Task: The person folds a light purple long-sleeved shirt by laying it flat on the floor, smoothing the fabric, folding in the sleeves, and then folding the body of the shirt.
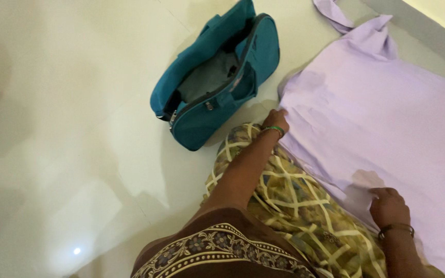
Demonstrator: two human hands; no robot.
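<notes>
Right hand (389,206) lay flat, fingers spread, pinning the lilac cloth's (382,118) near edge on the floor (63,134), while left hand (275,121) pinched its far edge to pull it smooth; beyond, teal bag (217,77) sat unzipped.

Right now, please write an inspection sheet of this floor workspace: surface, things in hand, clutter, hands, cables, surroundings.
Surface: pale glossy tiled floor, with a bright light reflection.
Things in hand: lilac cloth spread flat on the floor, slightly wrinkled near its left edge.
Clutter: teal bag, unzipped and open, grey inside, lying left of the cloth; patterned yellow-green fabric beside the cloth's near edge.
Hands: left hand, green bangle on wrist, fingers on the cloth's edge; right hand, dark bangle, pressing on the cloth's near part.
Cables: nothing seen.
Surroundings: grey strip beyond the cloth, top right.
</notes>
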